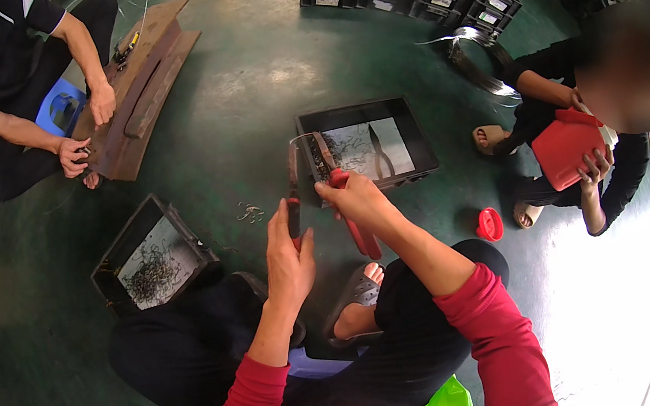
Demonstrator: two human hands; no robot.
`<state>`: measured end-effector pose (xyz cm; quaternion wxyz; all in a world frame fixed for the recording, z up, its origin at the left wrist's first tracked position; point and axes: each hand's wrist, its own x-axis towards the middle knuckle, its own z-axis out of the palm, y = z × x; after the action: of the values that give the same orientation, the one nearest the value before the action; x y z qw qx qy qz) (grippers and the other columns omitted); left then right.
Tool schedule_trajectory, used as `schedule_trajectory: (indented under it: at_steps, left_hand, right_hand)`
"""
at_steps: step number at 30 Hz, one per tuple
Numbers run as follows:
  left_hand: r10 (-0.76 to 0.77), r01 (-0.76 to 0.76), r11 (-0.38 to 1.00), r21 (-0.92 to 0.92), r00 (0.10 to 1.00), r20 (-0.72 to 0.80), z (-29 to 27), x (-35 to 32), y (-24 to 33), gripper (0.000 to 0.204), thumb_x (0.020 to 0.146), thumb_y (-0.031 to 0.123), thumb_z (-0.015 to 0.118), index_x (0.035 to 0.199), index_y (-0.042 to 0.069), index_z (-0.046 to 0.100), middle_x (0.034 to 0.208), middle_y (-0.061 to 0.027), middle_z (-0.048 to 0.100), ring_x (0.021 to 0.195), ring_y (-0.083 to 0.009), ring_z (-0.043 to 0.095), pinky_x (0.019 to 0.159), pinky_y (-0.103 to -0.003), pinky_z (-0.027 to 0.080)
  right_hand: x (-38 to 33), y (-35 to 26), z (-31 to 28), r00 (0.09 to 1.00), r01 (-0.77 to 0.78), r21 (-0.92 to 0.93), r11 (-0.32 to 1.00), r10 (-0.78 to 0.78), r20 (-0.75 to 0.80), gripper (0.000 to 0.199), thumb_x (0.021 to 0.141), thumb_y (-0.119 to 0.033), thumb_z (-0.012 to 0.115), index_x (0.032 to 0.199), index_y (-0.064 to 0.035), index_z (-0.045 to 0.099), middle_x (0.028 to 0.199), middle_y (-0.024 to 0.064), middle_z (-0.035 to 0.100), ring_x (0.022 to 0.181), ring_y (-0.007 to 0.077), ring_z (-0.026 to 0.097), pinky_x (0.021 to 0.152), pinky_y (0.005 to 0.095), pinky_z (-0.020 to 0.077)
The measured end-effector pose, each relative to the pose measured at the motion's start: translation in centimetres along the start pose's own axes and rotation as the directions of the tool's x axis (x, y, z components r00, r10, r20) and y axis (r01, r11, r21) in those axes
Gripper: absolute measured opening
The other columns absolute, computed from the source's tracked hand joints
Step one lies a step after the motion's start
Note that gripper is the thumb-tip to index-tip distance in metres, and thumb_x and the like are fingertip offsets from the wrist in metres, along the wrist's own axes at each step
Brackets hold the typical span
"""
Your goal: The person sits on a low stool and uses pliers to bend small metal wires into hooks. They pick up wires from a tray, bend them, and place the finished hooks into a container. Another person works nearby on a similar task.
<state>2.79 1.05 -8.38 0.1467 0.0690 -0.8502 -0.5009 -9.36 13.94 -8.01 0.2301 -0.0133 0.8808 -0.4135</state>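
head view: nearest, bare toes show in a grey clog below the work, so a dropped tool could hurt them. the left hand is partly open, a red-and-black handled tool resting between fingers and thumb; so loose a hold might let it twist. the right hand is curled around red-handled pliers. a thin wire arcs between the tool tips, over the left end of a black bin; whether both tips grip it, i cannot tell. if one end slips, it could spring toward the fingers, and loose bits could miss the bin; small metal pieces lie on the floor beside it. farther off, a wire coil on the floor could catch a passing foot.
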Motion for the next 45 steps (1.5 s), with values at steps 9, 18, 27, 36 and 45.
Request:
schedule_trajectory:
  at_steps: [9,18,27,36,45]
  left_hand:
    - [0.003,-0.003,0.999,0.034,1.0,-0.021,-0.2,0.1,-0.3,0.057,0.087,0.002,0.058,0.138,-0.004,0.034,0.128,-0.0218,0.045,0.108,-0.0371,0.056,0.086,-0.038,0.049]
    - [-0.109,0.109,0.994,0.003,0.994,0.016,-0.4,0.1,0.2,0.056,0.087,0.004,0.058,0.137,-0.003,0.036,0.124,-0.0247,0.051,0.11,-0.0383,0.056,0.089,-0.039,0.047]
    - [-0.265,0.288,0.946,-0.15,0.952,0.153,-2.0,-0.1,2.0,0.048,0.088,0.007,0.058,0.132,-0.003,0.043,0.11,-0.0238,0.059,0.099,-0.0346,0.061,0.088,-0.037,0.046]
    - [-0.377,0.465,0.807,-0.363,0.88,0.29,-2.7,-0.5,2.2,0.043,0.091,0.013,0.058,0.13,0.0,0.046,0.075,-0.005,0.057,0.062,-0.0102,0.054,0.057,-0.027,0.046]
    - [-0.396,0.541,0.664,-0.517,0.84,0.371,-3.0,-0.6,1.9,0.036,0.091,0.014,0.059,0.123,-0.001,0.049,0.08,-0.002,0.056,0.07,-0.0106,0.054,0.062,-0.028,0.049]
  right_hand:
    - [-1.1,-0.7,-0.1,1.0,-0.019,-0.017,1.0,0.019,0.021,0.043,0.088,-0.04,0.06,0.082,0.0033,0.064,0.064,0.0093,0.061,0.06,0.0182,0.06,0.061,0.033,0.0462]
    - [-1.6,-1.4,-0.7,0.999,-0.03,-0.071,0.997,0.032,0.02,0.051,0.087,-0.041,0.06,0.102,0.0076,0.057,0.081,0.02,0.065,0.079,0.0304,0.065,0.073,0.0393,0.0494]
    - [-2.8,-2.1,-1.5,0.995,-0.009,-0.215,0.976,-0.013,-0.1,0.056,0.085,-0.043,0.063,0.107,0.0074,0.052,0.095,0.0307,0.063,0.096,0.0433,0.062,0.082,0.0457,0.0476]
    - [-3.3,-2.6,-2.0,0.995,-0.042,-0.325,0.945,0.011,-0.096,0.05,0.086,-0.038,0.063,0.109,0.0042,0.049,0.097,0.0295,0.064,0.098,0.0438,0.061,0.085,0.0469,0.0465]
    - [-2.6,-0.9,-1.6,0.991,0.004,-0.32,0.947,-0.046,-0.125,0.042,0.087,-0.034,0.063,0.105,0.0012,0.05,0.096,0.0281,0.064,0.097,0.0444,0.06,0.083,0.0474,0.0457]
